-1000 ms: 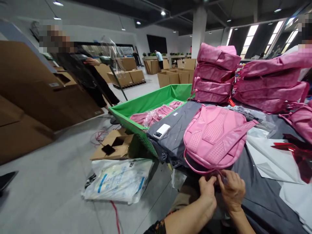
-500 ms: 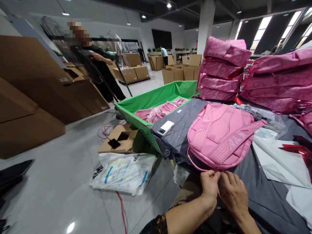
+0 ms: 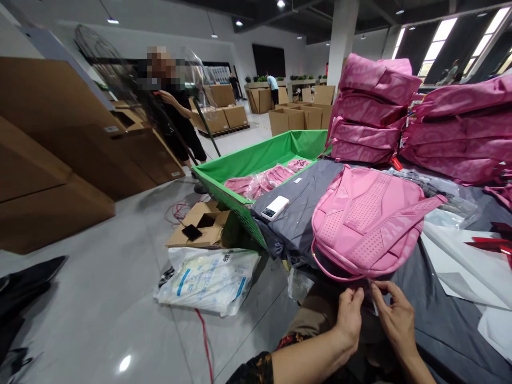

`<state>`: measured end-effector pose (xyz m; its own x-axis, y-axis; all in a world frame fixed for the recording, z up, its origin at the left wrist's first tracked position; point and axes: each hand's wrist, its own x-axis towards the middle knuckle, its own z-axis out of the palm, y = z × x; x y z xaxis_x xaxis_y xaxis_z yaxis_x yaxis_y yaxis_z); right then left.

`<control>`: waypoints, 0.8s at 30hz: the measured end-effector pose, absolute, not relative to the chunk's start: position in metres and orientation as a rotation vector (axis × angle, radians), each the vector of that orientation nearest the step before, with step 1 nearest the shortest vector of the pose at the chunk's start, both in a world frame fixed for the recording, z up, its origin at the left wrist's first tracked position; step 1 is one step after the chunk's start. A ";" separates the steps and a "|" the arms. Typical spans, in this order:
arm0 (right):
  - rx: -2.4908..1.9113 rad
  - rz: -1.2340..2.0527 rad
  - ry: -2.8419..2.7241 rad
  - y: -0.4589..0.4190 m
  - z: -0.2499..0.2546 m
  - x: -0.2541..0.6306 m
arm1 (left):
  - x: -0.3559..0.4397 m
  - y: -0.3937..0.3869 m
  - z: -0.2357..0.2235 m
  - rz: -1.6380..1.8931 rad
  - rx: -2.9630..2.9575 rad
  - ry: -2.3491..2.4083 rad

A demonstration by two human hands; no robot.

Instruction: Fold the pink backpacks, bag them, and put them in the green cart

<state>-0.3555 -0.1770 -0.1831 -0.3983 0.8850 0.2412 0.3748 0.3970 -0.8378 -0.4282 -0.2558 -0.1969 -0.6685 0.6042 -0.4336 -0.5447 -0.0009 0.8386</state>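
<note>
A pink backpack (image 3: 370,218) lies on the grey cloth-covered table, its padded back and straps facing up. Just below its near edge, by the top handle loop, both of my hands are close together. My left hand (image 3: 349,320) is closed, thumb pressed against the fingers. Beside it my right hand (image 3: 396,317) pinches with thumb and forefinger. Something thin and translucent shows between the two hands, too small and blurred to name. A white power bank (image 3: 275,208) with a dark display rests left of the backpack.
Pink backpacks are stacked (image 3: 370,106) at the back of the table, with another stack (image 3: 460,133) to the right. White sheets (image 3: 460,261) lie at right. A green bin (image 3: 256,154) holds bagged pink items. On the floor are a plastic bag (image 3: 210,277) and an opened carton (image 3: 200,224); a person stands beyond.
My hands have come slightly apart and lower, away from the backpack's edge, and my right fingers have shifted into a pinch. The person at left has turned. The view has shifted slightly.
</note>
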 end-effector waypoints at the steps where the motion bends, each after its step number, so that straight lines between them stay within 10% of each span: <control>1: -1.124 1.013 -1.945 -0.174 -0.180 -0.355 | -0.427 -0.250 -0.201 1.774 0.044 1.393; 16: -1.079 1.595 -1.862 -0.133 -0.177 -0.351 | -0.434 -0.231 -0.195 1.775 -0.018 0.861; 24: -1.400 1.176 -1.580 -0.149 -0.192 -0.281 | -0.430 -0.236 -0.189 1.713 -0.017 1.148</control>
<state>-0.2812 -0.1491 -0.1917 -0.1617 0.9850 -0.0596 0.3395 -0.0012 -0.9406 -0.4301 -0.2364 -0.1895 -0.4720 0.7257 -0.5007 -0.7389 -0.0158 0.6737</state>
